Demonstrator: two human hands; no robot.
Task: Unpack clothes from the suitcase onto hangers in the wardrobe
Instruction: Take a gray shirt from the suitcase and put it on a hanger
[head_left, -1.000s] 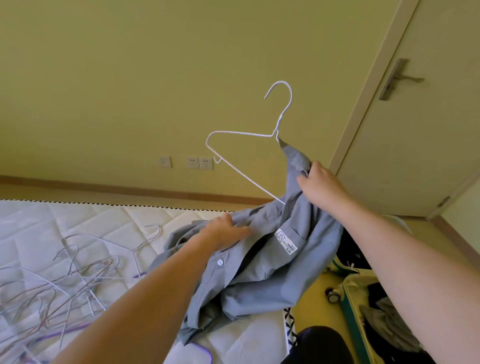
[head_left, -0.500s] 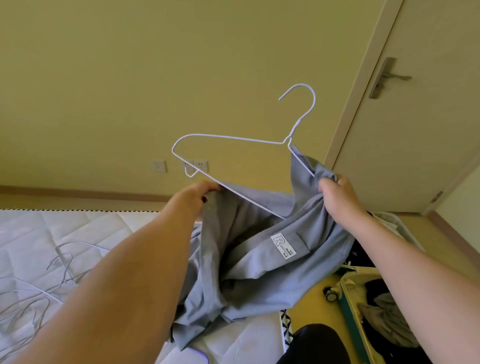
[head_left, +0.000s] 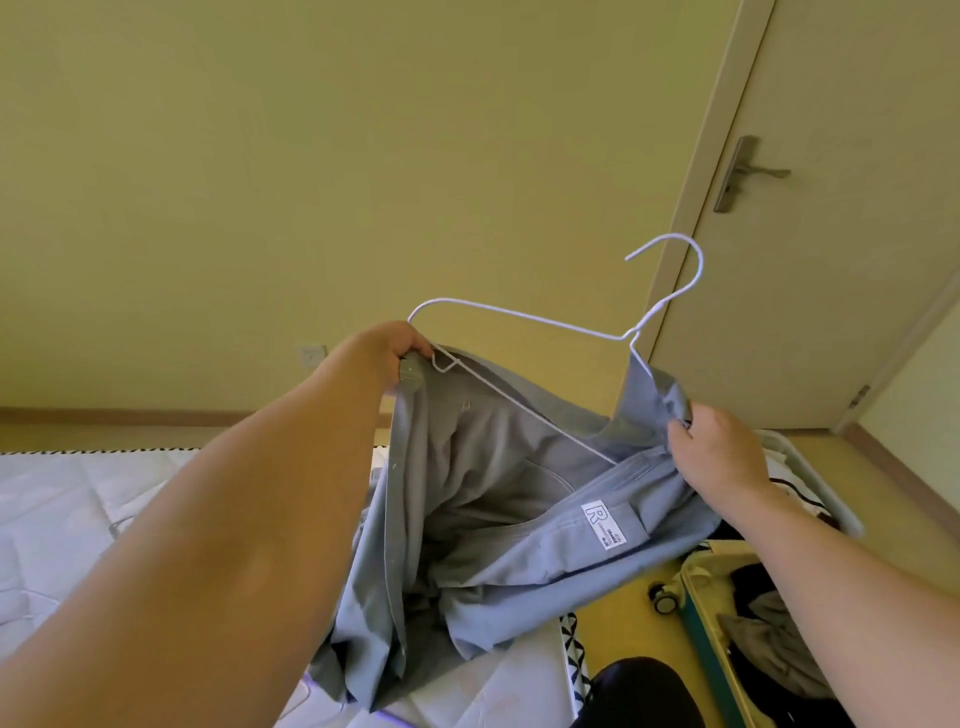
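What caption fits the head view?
Both hands fit a grey shirt onto a white wire hanger.

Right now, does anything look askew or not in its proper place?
Yes. The white wire hanger is only half inside the grey shirt: its right end is under the fabric, its left end is bare, and it sits tilted.

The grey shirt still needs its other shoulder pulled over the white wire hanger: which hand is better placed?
The left hand: it grips the grey shirt beside the white wire hanger's bare end. The right hand holds the covered side.
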